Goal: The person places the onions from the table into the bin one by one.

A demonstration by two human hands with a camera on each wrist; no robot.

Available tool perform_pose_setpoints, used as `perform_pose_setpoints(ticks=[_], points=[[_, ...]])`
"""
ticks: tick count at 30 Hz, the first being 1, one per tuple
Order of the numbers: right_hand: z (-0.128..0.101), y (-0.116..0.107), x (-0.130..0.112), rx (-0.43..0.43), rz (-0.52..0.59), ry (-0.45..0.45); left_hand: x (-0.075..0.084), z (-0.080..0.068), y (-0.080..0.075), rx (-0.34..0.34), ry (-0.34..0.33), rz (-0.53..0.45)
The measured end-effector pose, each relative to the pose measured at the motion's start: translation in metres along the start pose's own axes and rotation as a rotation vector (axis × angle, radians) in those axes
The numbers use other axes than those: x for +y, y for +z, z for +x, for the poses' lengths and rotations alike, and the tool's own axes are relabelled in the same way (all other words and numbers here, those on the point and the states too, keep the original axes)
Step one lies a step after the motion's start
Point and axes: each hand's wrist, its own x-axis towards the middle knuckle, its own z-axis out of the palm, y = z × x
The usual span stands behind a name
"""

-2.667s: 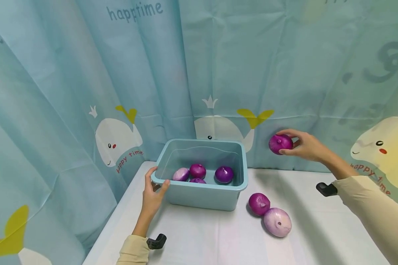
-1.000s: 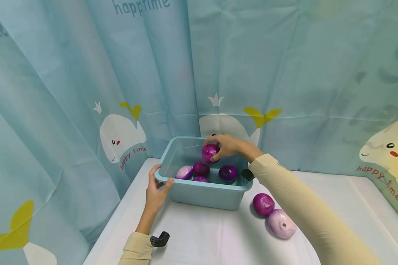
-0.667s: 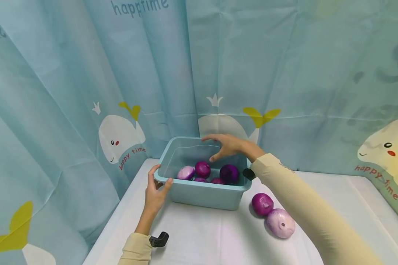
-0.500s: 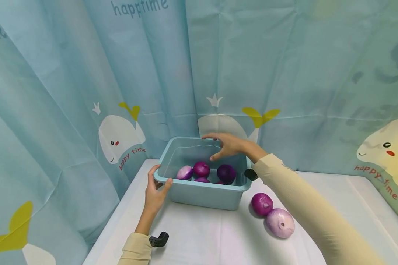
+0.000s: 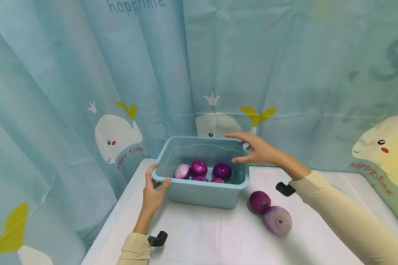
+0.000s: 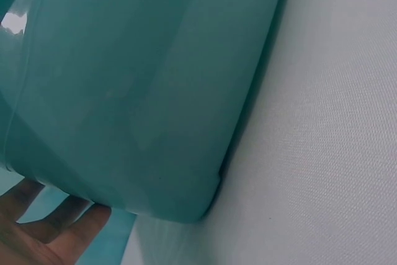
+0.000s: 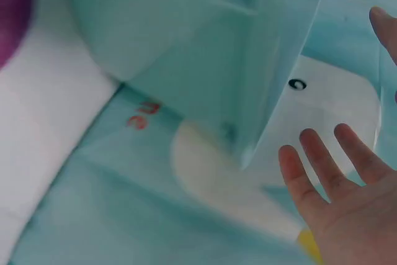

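Plastic bin (image 5: 202, 191), gripped at its corner by the left hand (image 5: 153, 190), could be knocked if the empty, spread right hand (image 5: 259, 151) clips its rim, scattering the onions (image 5: 199, 168).

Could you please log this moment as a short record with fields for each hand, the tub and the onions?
left hand: grips the near left corner of the tub's rim
right hand: empty, fingers spread, above the tub's far right corner
tub: light blue, standing on the white table
onions in tub: five visible
onions on table: dark purple onion touching pale purple onion, right of tub
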Motion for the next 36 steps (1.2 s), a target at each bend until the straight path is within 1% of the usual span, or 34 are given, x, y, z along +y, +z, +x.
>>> perform_pose_setpoints(ticks=[1,2,7,12,18,23,28,31,36], points=[[-0.01,-0.002,0.003,0.018,-0.004,-0.002,0.0,0.0,-0.001,0.001,-0.002,0.001],[-0.02,-0.003,0.006,0.035,-0.006,-0.005,-0.004,0.002,-0.001,0.004,-0.003,-0.005],[-0.066,-0.01,0.016,0.083,-0.027,0.008,-0.002,0.002,-0.002,-0.001,-0.009,0.002],[-0.105,-0.01,0.023,0.088,-0.07,0.034,-0.003,0.002,-0.003,0.007,-0.028,0.013],[-0.143,-0.004,0.029,0.086,-0.043,0.089,-0.002,0.001,-0.002,0.003,-0.032,0.01],[-0.162,0.001,0.033,0.073,-0.02,0.128,-0.001,0.001,-0.001,-0.012,-0.028,0.0],[-0.17,0.014,0.038,0.065,0.014,0.128,-0.001,0.001,-0.001,-0.008,-0.022,-0.001],[-0.175,0.024,0.043,0.035,0.043,0.128,-0.002,0.002,0.0,-0.001,-0.026,-0.002],[-0.187,0.039,0.05,-0.057,0.107,0.134,-0.004,0.002,0.001,0.005,-0.025,0.0]])
